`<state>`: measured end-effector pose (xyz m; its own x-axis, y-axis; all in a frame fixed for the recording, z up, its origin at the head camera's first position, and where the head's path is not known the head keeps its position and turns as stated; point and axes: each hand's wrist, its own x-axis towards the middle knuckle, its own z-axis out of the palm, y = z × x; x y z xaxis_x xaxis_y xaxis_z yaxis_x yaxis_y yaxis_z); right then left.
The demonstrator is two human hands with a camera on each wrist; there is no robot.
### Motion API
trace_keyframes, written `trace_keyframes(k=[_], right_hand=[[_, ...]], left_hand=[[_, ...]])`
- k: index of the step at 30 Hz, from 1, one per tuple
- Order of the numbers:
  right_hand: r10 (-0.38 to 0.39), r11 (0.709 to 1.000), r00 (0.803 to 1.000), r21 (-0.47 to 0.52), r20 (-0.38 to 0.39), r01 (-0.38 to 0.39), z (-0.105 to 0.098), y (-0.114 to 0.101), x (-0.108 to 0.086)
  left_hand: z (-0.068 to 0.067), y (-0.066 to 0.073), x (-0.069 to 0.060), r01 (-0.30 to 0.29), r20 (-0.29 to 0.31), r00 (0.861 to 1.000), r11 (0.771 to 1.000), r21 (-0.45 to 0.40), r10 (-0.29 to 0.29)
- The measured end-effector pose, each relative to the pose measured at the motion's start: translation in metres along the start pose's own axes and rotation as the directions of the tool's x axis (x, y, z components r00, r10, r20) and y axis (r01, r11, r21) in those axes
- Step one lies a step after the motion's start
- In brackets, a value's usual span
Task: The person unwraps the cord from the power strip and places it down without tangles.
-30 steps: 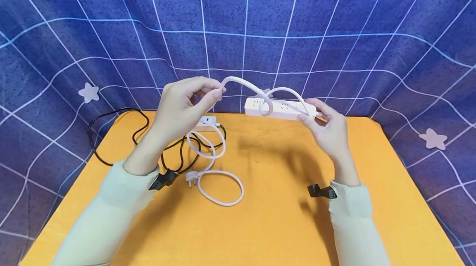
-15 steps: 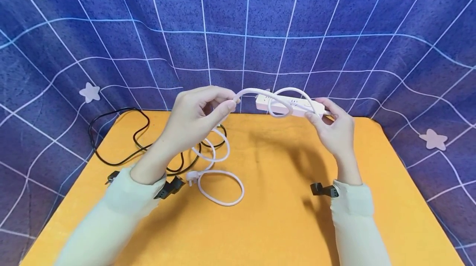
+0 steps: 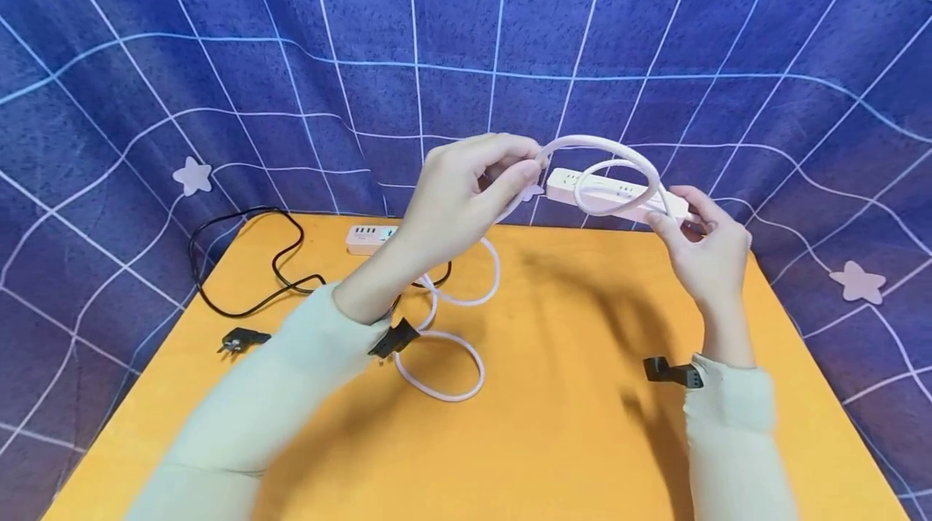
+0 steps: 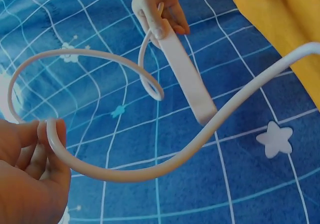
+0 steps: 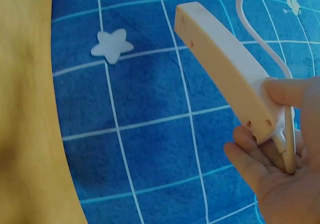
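Note:
In the head view my right hand (image 3: 713, 254) holds a white power strip (image 3: 564, 184) by its cord end, up off the table. The right wrist view shows the thumb on the power strip's (image 5: 225, 66) side, with the cord leaving the end inside my hand. My left hand (image 3: 469, 189) pinches the white cord (image 3: 582, 141) between thumb and fingers, left of the power strip. A loop of cord hangs in front of the sockets. From the left hand (image 4: 30, 169), the cord (image 4: 135, 175) curves away in the left wrist view and runs down to the table.
A second white power strip (image 3: 367, 239) lies at the back left, partly behind my left arm. Its black cord (image 3: 207, 294) and black plug (image 3: 240, 340) lie on the orange table (image 3: 553, 424). A white cord loop (image 3: 455, 398) rests mid-table. Behind hangs a blue curtain (image 3: 451, 19).
Both hands have moved right, lifting slightly in the last half second, with the power strip and cord. The black plug and second power strip now show more beside my left arm.

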<state>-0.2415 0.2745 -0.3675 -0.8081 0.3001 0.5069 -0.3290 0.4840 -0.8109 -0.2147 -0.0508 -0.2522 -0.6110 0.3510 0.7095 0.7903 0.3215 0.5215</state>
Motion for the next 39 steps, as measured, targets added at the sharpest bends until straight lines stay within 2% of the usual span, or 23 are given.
trace_keyframes(k=[4,8,11,15,17,19,22,25,28,31,34,39], right_hand=[[0.008,0.999,1.0,-0.048,-0.019,-0.009,-0.008,0.005,0.006],[0.002,0.996,1.0,-0.092,-0.029,-0.004,-0.013,0.011,0.013],[-0.004,0.993,1.0,-0.117,-0.007,0.004,-0.013,0.02,0.016],[-0.048,0.986,0.998,-0.155,0.04,0.054,-0.013,0.037,0.019],[-0.084,0.979,0.994,-0.179,0.068,0.095,-0.015,0.047,0.02],[-0.085,0.977,0.992,-0.185,0.097,0.102,-0.017,0.056,0.021],[-0.035,0.984,0.986,-0.168,0.162,0.062,-0.02,0.069,0.022],[0.025,0.987,0.975,-0.162,0.221,0.012,-0.022,0.082,0.023],[0.022,0.985,0.964,-0.169,0.264,0.024,-0.02,0.091,0.022],[0.011,0.987,0.954,-0.153,0.299,0.037,-0.017,0.1,0.02],[0.016,0.982,0.947,-0.182,0.321,0.045,-0.014,0.108,0.018],[0.016,0.96,0.939,-0.268,0.343,0.082,-0.013,0.121,0.017]], left_hand=[[0.011,-0.002,0.007,0.062,-0.004,0.998,0.994,-0.092,-0.062],[0.022,-0.004,0.006,0.079,0.028,0.997,0.987,-0.139,-0.075],[0.029,-0.007,-0.002,0.089,0.079,0.994,0.987,-0.135,-0.079],[0.044,-0.015,-0.019,0.117,0.136,0.986,0.986,-0.12,-0.1],[0.054,-0.018,-0.028,0.143,0.167,0.978,0.983,-0.112,-0.123],[0.064,-0.019,-0.035,0.171,0.202,0.968,0.979,-0.113,-0.146],[0.078,-0.018,-0.045,0.211,0.229,0.955,0.974,-0.081,-0.188],[0.091,-0.017,-0.052,0.23,0.229,0.95,0.972,-0.044,-0.214],[0.102,-0.018,-0.059,0.214,0.231,0.949,0.977,0.02,-0.213],[0.111,-0.017,-0.066,0.189,0.263,0.943,0.979,0.077,-0.203],[0.116,-0.017,-0.073,0.175,0.308,0.929,0.977,0.124,-0.206],[0.122,-0.019,-0.081,0.173,0.367,0.904,0.973,0.153,-0.218]])
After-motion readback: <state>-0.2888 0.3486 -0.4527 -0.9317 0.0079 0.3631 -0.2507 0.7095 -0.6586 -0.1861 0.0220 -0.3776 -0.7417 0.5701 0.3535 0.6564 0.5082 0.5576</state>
